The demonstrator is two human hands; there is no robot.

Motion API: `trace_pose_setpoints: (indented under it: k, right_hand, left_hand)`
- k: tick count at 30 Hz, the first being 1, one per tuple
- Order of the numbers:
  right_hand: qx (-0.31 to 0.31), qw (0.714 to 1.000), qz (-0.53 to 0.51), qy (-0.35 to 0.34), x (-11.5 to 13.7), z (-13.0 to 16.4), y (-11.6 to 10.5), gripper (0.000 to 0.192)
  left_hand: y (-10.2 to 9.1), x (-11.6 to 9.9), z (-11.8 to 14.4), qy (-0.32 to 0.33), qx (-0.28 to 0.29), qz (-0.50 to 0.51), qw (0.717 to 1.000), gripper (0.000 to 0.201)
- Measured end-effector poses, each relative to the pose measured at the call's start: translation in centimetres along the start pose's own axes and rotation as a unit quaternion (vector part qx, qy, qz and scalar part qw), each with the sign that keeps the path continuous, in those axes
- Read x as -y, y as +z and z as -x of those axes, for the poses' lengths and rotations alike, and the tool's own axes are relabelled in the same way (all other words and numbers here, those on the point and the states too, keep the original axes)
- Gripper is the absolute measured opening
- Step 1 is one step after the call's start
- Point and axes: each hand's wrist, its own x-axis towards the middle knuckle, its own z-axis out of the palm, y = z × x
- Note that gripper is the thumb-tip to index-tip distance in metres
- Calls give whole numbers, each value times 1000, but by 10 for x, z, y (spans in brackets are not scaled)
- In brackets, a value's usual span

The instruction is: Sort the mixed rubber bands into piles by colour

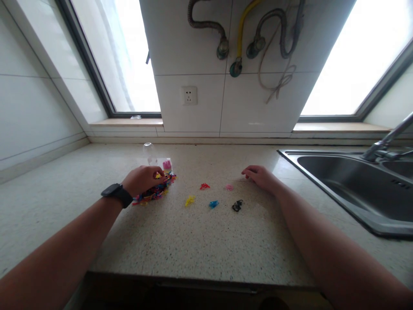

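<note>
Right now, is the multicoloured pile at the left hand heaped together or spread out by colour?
Heaped together: several colours lie mixed in the multicoloured pile at the left hand; the yellow cluster and red cluster lie apart.

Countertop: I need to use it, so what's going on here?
A person's left hand is at a mixed-colour pile of small pieces; anything in its grip is hidden. The right hand is nearest a pink clump. A red clump, yellow clump, blue clump and black clump also lie on the countertop.
</note>
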Motion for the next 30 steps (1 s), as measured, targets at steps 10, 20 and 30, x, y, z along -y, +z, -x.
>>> trace_pose_setpoints:
  k: [10, 20, 30]
  right_hand:
    - [-18, 1000, 4, 6, 2, -7, 5, 36]
    - [-46, 998, 30, 11, 7, -9, 8, 31]
    - [-41, 999, 11, 0, 0, -11, 10, 33]
  left_hand:
    - [-24, -40, 6, 47, -60, 22, 997, 37]
    - [-26, -157, -15, 186, 28, 132, 973, 26]
    - [24, -194, -50, 205, 56, 61, 975, 40]
